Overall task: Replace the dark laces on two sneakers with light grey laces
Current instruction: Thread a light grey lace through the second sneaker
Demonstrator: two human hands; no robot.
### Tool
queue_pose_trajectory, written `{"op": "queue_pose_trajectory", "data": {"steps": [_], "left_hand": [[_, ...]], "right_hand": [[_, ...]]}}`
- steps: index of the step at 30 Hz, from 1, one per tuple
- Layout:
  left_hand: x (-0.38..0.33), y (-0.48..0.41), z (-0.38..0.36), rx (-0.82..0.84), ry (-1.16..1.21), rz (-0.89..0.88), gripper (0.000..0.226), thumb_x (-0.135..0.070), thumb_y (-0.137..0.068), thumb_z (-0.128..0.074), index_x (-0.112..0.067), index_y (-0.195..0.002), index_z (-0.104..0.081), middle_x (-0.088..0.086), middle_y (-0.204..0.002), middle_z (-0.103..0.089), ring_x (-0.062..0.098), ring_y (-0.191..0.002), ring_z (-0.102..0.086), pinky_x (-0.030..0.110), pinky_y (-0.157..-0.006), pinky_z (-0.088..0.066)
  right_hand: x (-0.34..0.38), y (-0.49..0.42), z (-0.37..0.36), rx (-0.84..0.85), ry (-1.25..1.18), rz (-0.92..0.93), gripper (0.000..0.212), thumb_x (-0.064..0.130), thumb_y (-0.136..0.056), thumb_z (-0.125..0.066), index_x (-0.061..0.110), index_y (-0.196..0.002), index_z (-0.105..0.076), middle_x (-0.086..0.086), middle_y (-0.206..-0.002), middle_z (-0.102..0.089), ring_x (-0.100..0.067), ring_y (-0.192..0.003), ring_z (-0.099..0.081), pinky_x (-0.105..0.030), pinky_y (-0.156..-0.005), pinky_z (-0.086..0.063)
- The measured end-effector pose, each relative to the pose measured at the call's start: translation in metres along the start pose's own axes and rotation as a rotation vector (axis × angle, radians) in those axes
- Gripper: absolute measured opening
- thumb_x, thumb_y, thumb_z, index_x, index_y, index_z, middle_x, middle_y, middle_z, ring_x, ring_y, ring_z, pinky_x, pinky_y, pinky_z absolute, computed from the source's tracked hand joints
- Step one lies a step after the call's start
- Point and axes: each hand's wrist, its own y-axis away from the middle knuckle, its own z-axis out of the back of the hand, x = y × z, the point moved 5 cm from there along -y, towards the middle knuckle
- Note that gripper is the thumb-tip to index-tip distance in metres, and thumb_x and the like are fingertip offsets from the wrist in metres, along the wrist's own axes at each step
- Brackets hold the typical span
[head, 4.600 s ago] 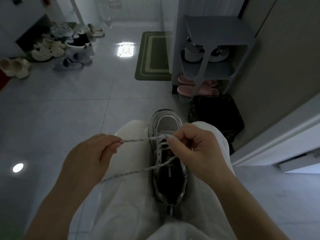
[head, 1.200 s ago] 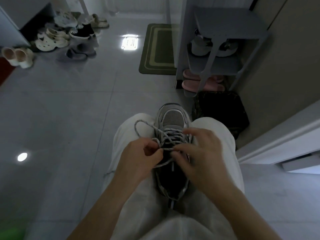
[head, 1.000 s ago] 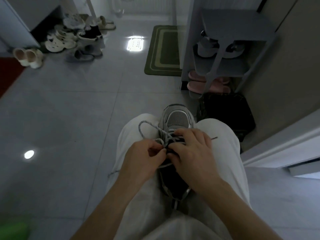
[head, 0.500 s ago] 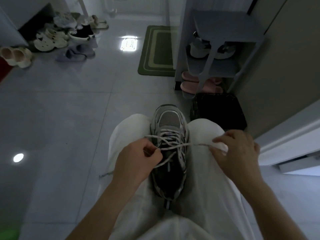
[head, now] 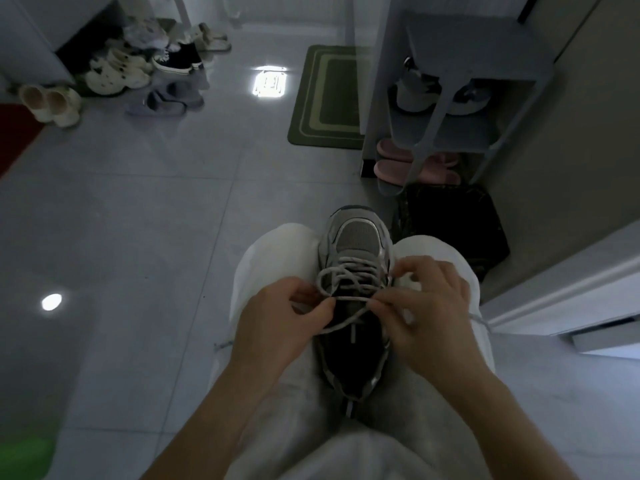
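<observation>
A grey sneaker [head: 355,237] is wedged between my knees, toe pointing away from me. A light grey lace [head: 346,271] crosses its front eyelets and forms a loose loop over the tongue. My left hand [head: 280,327] pinches the lace at the sneaker's left edge. My right hand [head: 426,306] pinches the lace at the right edge, fingers curled. One free lace end trails past my right wrist, another hangs off my left thigh. No dark lace and no second task sneaker are visible.
A grey shoe rack [head: 460,98] with shoes and pink slippers [head: 412,164] stands ahead on the right, a black bag [head: 450,223] below it. A green mat [head: 329,98] lies beyond. Several shoes [head: 117,71] sit at the far left. A wall closes the right side.
My right hand, which had drawn the lace out to the right, has come back to the sneaker. The lace now forms a loop over the tongue.
</observation>
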Motion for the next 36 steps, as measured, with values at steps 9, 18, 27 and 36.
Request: {"op": "queue_pose_trajectory", "data": {"steps": [9, 18, 27, 36], "left_hand": [[-0.002, -0.003, 0.000, -0.032, 0.072, -0.122, 0.010, -0.023, -0.076, -0.073, -0.026, -0.086, -0.075, -0.018, -0.070, -0.069, -0.003, -0.063, -0.063, 0.021, -0.064, -0.052], [-0.004, -0.001, -0.004, 0.047, 0.015, -0.075, 0.008, -0.029, -0.075, -0.074, -0.023, -0.074, -0.069, -0.011, -0.064, -0.066, -0.001, -0.056, -0.058, 0.014, -0.056, -0.046], [-0.020, 0.007, 0.000, -0.114, -0.070, -0.217, 0.020, -0.027, -0.078, -0.069, -0.027, -0.083, -0.049, -0.010, -0.070, -0.046, 0.006, -0.060, -0.046, 0.009, -0.056, -0.035], [-0.079, 0.048, -0.057, 0.466, 0.236, -0.288, 0.026, -0.036, -0.083, -0.064, -0.028, -0.107, -0.060, -0.006, -0.078, -0.065, 0.002, -0.063, -0.055, 0.012, -0.063, -0.043]], "right_hand": [[-0.052, 0.015, 0.023, -0.072, 0.059, -0.223, 0.020, 0.038, -0.074, -0.064, 0.023, -0.076, -0.076, -0.002, -0.097, -0.060, -0.026, -0.089, -0.051, -0.039, -0.080, -0.033], [-0.056, 0.019, 0.013, 0.163, -0.069, -0.232, 0.013, 0.031, -0.081, -0.071, 0.021, -0.073, -0.069, 0.007, -0.075, -0.064, -0.012, -0.072, -0.061, -0.030, -0.066, -0.048], [-0.091, 0.025, 0.055, -0.024, -0.460, -0.625, 0.031, 0.035, -0.082, -0.064, 0.016, -0.058, -0.066, -0.009, -0.050, -0.051, -0.015, -0.049, -0.041, -0.022, -0.048, -0.034], [-0.009, 0.002, 0.033, 0.156, -1.474, -0.557, 0.016, 0.017, -0.077, -0.051, 0.014, -0.078, -0.067, -0.013, -0.081, -0.072, -0.017, -0.069, -0.068, -0.027, -0.066, -0.057]]}}
